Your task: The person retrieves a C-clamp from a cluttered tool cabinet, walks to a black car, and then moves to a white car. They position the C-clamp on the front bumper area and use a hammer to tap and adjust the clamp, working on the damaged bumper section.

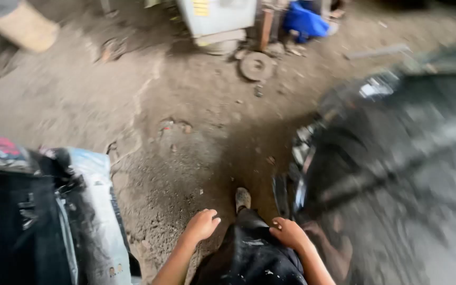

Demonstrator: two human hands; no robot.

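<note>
My left hand (202,224) hangs over the dirt floor with loosely curled fingers and holds nothing. My right hand (288,233) rests on my dark trouser knee (249,248), fingers bent, nothing in it. A grey shoe (243,198) shows just ahead of the knee. A large dark blurred machine part (397,158) fills the right side, close to my right hand.
A dark bin with a white sack (93,211) stands at the lower left. At the back are a grey metal box (217,18), a round metal disc (256,65), a blue cloth (304,22) and a tan barrel (25,26).
</note>
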